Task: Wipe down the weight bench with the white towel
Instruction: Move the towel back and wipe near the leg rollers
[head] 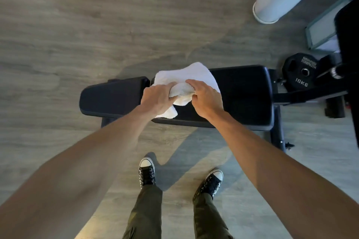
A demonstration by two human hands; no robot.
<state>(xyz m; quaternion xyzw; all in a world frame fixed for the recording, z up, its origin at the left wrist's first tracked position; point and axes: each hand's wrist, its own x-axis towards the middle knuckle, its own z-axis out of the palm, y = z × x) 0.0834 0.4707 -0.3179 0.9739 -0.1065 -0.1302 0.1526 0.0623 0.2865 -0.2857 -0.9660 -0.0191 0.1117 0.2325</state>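
both hands are clenched on the white towel (pixel 191 80). your left hand (pixel 158 98) has its fingers curled over the towel's left side, your right hand (pixel 206 98) is fisted on the right side, and there's a bunched ridge of cloth between them. the rest of the towel fans out toward the far edge, with one corner hanging loose under your left wrist at the near edge.

the towel sits on the weight bench (pixel 242 91), right about where the long back pad meets the short seat pad (pixel 112 95). can't tell if the cloth is pressed flat on the vinyl or lifted slightly.

my read: you're gathering it into a pad before the stroke. suggestions:
- finish the fold so you have a flat wad, not a ridge. a ridge only wipes a thin line.
- tuck that loose near corner in, or it drags off the edge and smears.
- press with a flat palm, not a fist. more contact area.
- run long overlapping passes along the pad, far edge to near edge, then do the seat pad separately.
- work the gap between the two pads with a folded edge; i'd guess grime collects there.
- the right end sits near the 10kg plate (pixel 301 72) and frame, so stop the stroke short of the hardware.
- you're standing centred on the bench, so step sideways for the ends rather than overreaching.
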